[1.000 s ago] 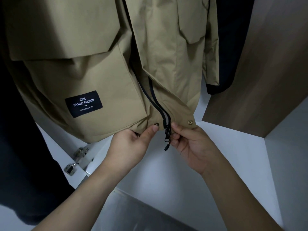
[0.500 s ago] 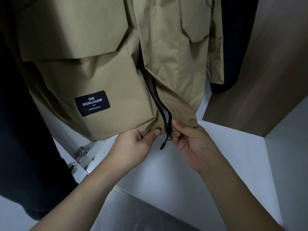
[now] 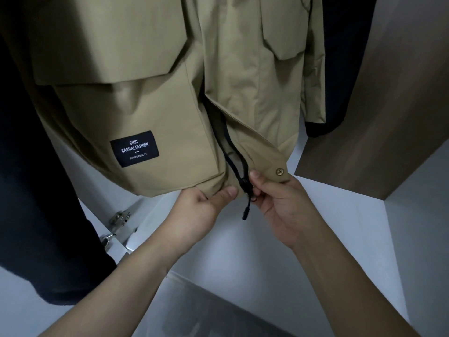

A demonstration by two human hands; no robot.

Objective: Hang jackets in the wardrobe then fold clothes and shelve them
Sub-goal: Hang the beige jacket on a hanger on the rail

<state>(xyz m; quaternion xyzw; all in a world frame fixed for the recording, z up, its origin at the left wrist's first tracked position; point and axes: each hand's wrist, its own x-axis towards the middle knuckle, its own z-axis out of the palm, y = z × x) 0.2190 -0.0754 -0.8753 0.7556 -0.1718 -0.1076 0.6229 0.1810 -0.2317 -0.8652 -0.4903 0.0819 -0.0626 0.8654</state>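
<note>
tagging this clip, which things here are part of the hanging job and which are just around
In the job:
- tan jacket, hanging
- black zipper at its hem
- left hand, pinching the hem
- right hand, pinching the zipper

Just around:
- dark garments either side
- door hinge
- wood panel

Tan jacket [image 3: 150, 98] hangs vertically inside wardrobe [image 3: 388, 117], front unzipped at hem, black zipper [image 3: 239, 171] running down its centre.

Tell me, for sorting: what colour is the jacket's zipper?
Black zipper, on a tan jacket; head view.
</note>
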